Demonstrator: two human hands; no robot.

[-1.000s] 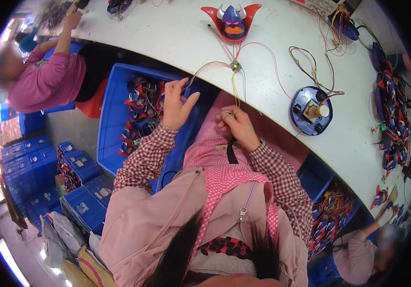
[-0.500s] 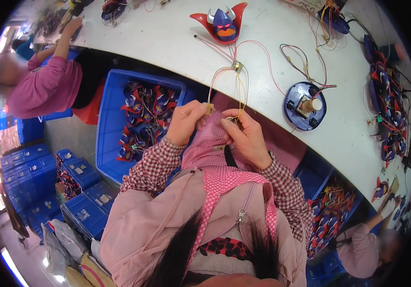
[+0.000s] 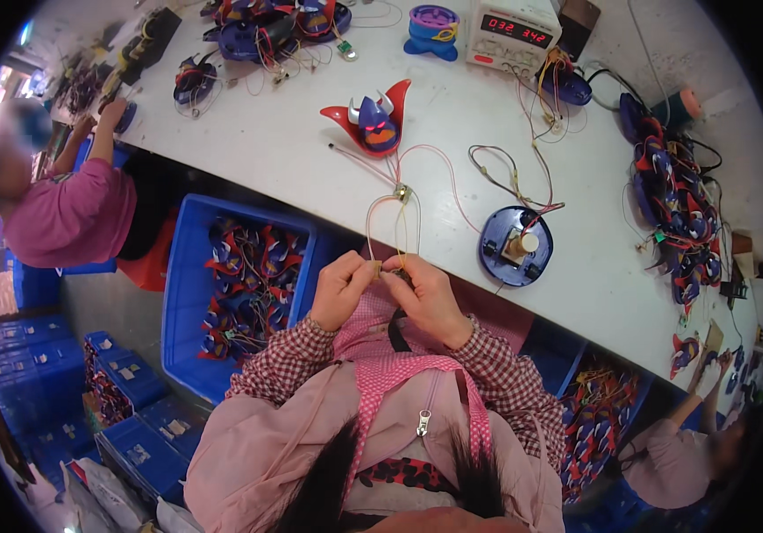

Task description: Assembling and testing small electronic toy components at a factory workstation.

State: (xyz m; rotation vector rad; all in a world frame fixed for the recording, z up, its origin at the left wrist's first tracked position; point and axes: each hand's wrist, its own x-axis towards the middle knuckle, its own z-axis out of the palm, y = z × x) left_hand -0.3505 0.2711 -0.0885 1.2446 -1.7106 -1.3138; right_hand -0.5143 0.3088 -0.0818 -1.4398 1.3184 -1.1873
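Note:
My left hand [image 3: 342,289] and my right hand [image 3: 423,294] meet in front of my chest, just below the white table's edge [image 3: 293,191]. Both pinch the ends of thin yellow wires [image 3: 392,226] around a small tan piece held between the fingertips. The wires loop up to a small connector [image 3: 402,192] on the table. Thin pink wires run from there toward a red and blue toy head part [image 3: 373,122]. A round blue base with a motor [image 3: 513,245] lies to the right of my hands.
A blue crate of red and blue toy parts [image 3: 239,284] stands at my left, more blue crates [image 3: 35,373] beyond. A person in pink [image 3: 62,213] works at far left, another [image 3: 692,444] at lower right. A power supply [image 3: 513,34] and piled parts [image 3: 679,222] sit on the table.
My hands have come together from apart. The left hand dropped from beside the crate to meet the right at my chest, both now pinching the wire ends.

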